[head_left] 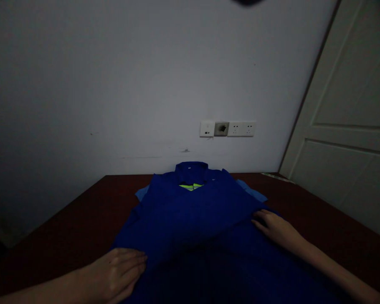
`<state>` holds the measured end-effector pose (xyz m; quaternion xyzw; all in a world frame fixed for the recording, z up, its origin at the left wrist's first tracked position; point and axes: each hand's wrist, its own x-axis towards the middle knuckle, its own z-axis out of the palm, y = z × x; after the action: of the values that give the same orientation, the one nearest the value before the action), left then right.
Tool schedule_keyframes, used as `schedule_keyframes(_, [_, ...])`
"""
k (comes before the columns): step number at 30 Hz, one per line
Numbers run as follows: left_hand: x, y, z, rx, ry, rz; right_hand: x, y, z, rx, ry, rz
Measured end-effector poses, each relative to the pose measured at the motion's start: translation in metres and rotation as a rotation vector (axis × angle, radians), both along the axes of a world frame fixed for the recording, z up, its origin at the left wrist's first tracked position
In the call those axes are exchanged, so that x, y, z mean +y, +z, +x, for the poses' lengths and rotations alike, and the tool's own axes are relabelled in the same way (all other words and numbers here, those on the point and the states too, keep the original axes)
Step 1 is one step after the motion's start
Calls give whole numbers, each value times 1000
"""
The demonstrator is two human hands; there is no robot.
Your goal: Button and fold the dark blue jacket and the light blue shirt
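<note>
A dark blue collared shirt (190,215) lies spread on a dark red-brown table, its collar towards the wall. Yellow-green and grey material (192,186) shows inside its V-shaped neck opening. My left hand (120,270) rests on the shirt's left edge, fingers fairly straight and side by side, the thumb hidden. On the right side, my right hand (270,226) has its thumb and fingers closing on the fabric, and a crease runs from them across the front. Lighter blue cloth (252,192) sticks out from beneath both shoulders. The shirt's near part is lost in shadow.
The dark red-brown table (91,207) meets a pale wall (129,84) at the back. Wall sockets (240,129) sit above the collar. A white panelled door (345,126) stands at the right, and a thin flat strip (277,177) lies at the table's back right corner.
</note>
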<state>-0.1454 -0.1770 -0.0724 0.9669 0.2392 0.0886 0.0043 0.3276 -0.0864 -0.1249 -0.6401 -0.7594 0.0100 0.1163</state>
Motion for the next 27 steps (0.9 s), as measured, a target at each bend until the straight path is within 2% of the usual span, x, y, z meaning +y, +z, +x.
schedule_keyframes(4, [-2,2,0,16,-50,11,7,-5,12,87,23,-62])
schedule_keyframes(11, [-7,13,6,27,-81,-61,21,11,26,232,6,-252])
schedule_keyframes(17, [-7,-1,11,64,-176,38,28,3,27,206,-56,-285])
schedule_keyframes(21, [-7,-5,8,113,-197,-15,23,2,24,88,-12,-225])
schedule_keyframes(23, [-6,-6,5,77,-157,-111,15,7,21,-10,-31,-143])
schedule_keyframes(24, [-4,-7,3,29,-96,-165,10,9,17,-63,-28,-79])
schedule_keyframes(27, [4,-11,-2,-155,191,-270,-7,15,2,-133,85,117])
